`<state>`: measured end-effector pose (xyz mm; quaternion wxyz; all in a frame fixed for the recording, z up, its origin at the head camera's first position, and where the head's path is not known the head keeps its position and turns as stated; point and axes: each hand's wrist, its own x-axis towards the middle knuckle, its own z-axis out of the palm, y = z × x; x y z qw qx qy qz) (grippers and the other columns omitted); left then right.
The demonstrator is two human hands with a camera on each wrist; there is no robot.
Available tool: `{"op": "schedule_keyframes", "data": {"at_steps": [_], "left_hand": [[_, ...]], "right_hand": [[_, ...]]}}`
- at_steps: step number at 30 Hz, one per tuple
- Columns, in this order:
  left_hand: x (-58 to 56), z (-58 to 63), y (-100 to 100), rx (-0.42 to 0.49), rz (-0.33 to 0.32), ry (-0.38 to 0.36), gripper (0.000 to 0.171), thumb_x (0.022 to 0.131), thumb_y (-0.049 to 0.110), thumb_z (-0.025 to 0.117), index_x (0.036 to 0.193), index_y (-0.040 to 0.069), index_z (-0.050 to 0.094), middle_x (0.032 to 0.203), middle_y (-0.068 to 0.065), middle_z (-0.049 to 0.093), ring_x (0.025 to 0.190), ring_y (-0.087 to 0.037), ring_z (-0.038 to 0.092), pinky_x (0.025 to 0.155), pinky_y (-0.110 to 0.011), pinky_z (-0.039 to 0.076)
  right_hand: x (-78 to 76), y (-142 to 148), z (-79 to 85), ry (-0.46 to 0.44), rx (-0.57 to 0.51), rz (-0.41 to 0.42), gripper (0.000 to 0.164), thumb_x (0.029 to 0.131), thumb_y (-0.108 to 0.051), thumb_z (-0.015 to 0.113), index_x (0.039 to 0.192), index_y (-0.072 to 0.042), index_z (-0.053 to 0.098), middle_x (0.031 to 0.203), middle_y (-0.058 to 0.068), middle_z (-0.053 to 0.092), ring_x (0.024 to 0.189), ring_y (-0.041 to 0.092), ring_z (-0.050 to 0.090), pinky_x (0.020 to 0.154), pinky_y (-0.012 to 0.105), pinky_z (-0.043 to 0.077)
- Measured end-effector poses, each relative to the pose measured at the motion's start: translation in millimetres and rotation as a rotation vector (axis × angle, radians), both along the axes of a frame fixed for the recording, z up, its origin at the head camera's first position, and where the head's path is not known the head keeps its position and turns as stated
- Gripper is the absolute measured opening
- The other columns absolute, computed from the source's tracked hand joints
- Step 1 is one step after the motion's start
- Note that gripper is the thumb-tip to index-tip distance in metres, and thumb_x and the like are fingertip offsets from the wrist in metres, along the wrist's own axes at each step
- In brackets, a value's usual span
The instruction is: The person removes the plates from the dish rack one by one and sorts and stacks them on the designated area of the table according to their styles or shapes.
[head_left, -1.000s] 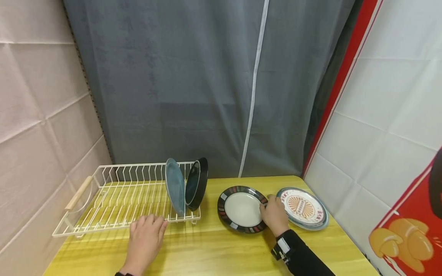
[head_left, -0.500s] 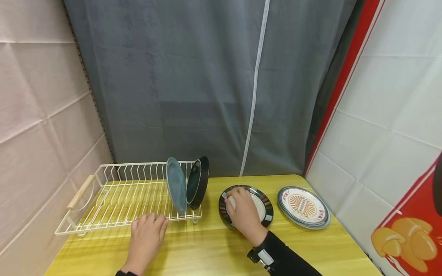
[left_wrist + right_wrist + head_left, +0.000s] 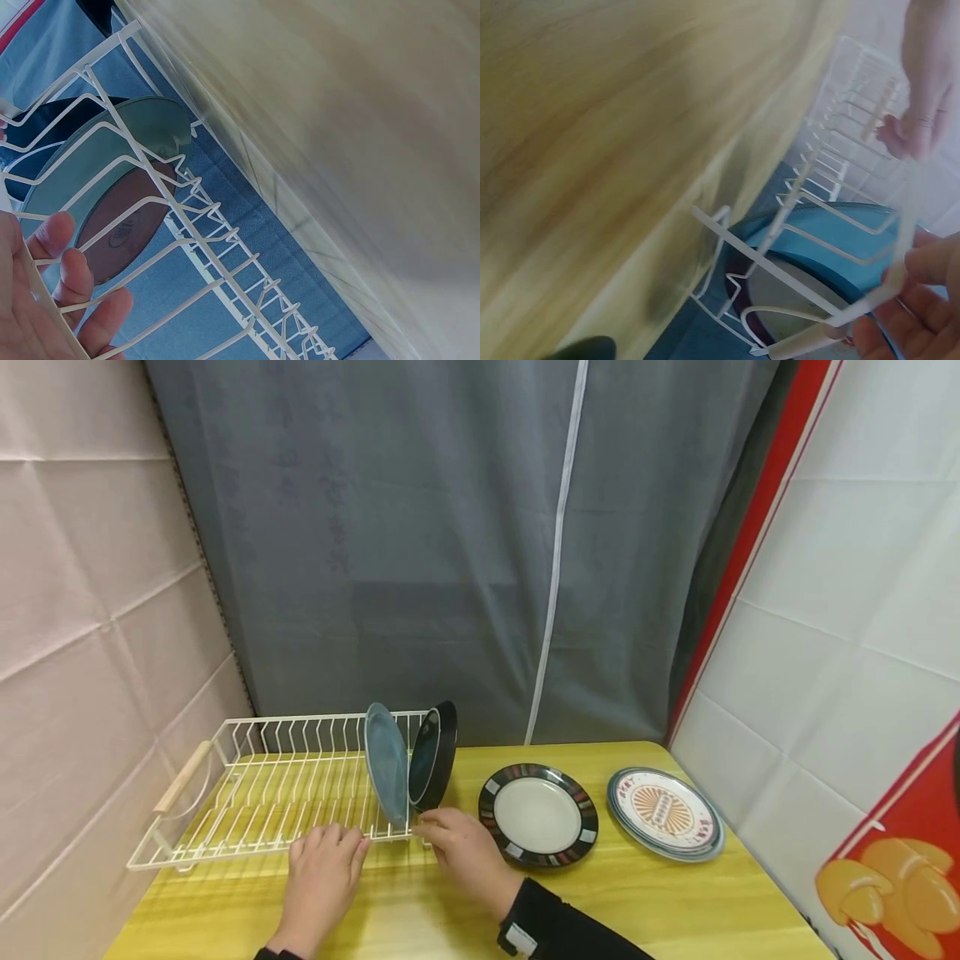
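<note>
A white wire dish rack (image 3: 258, 793) stands on the table, holding a blue plate (image 3: 386, 760) and a dark deep dish (image 3: 444, 764) upright at its right end. My left hand (image 3: 321, 881) grips the front rail; its fingers (image 3: 73, 277) curl round the wire in the left wrist view. At the front right corner, my right hand (image 3: 468, 856) holds the rail, with thumb and fingers on either side of it in the right wrist view. Right of the rack lies a plate with a dark patterned rim (image 3: 538, 814), touched by neither hand.
Plates (image 3: 663, 810) lie stacked at the far right, a white one with an orange sunburst on top. The rack's left end has a wooden handle (image 3: 182, 777). A grey curtain (image 3: 420, 552) hangs behind the yellow wood-grain table (image 3: 622, 902); pale walls flank it.
My right hand has moved left, from the patterned plate's right edge, across over it, to the rack's front right corner, which it now holds. The left hand stays on the front rail.
</note>
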<state>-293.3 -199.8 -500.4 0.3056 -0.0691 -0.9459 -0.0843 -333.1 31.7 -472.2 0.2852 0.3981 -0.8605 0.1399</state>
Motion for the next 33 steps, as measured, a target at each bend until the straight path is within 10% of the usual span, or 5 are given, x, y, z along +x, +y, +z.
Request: {"op": "schedule_keyframes", "data": {"at_steps": [9, 16, 23, 33], "left_hand": [[0.0, 1.7, 0.0, 0.018, 0.000, -0.038, 0.027, 0.094, 0.044, 0.058, 0.097, 0.019, 0.067, 0.092, -0.001, 0.063, 0.100, -0.028, 0.055, 0.083, -0.043, 0.034], [2.5, 27.2, 0.0, 0.135, 0.002, -0.200, 0.043, 0.097, 0.051, 0.049, 0.103, 0.013, 0.070, 0.106, -0.009, 0.067, 0.101, -0.032, 0.060, 0.080, -0.044, 0.034], [-15.3, 57.8, -1.6, 0.292, 0.007, -0.157, 0.060, 0.100, 0.050, 0.042, 0.130, -0.001, 0.052, 0.124, -0.025, 0.060, 0.104, -0.043, 0.062, 0.082, -0.055, 0.051], [-55.8, 98.9, 9.5, 0.471, 0.014, -0.287, 0.091, 0.096, 0.067, 0.025, 0.154, 0.000, 0.008, 0.150, -0.035, 0.032, 0.127, -0.053, 0.045, 0.096, -0.064, 0.043]], "right_hand": [[-1.0, -4.0, -14.7, 0.072, -0.066, -0.011, 0.045, 0.075, 0.004, 0.074, 0.110, -0.025, 0.073, 0.111, -0.008, 0.072, 0.110, 0.011, 0.065, 0.095, 0.025, 0.053], [-0.7, -8.8, -19.6, 0.100, -0.085, -0.023, 0.043, 0.075, 0.002, 0.074, 0.109, -0.025, 0.074, 0.110, -0.008, 0.074, 0.109, 0.009, 0.066, 0.095, 0.024, 0.053], [-0.9, -9.1, -18.5, 0.118, -0.064, -0.031, 0.047, 0.073, 0.004, 0.072, 0.110, -0.025, 0.073, 0.109, -0.010, 0.073, 0.109, 0.008, 0.066, 0.095, 0.023, 0.052], [2.4, -10.6, -16.1, 0.078, -0.067, -0.050, 0.051, 0.073, 0.007, 0.072, 0.111, -0.026, 0.073, 0.110, -0.010, 0.073, 0.111, 0.009, 0.065, 0.095, 0.023, 0.053]]}}
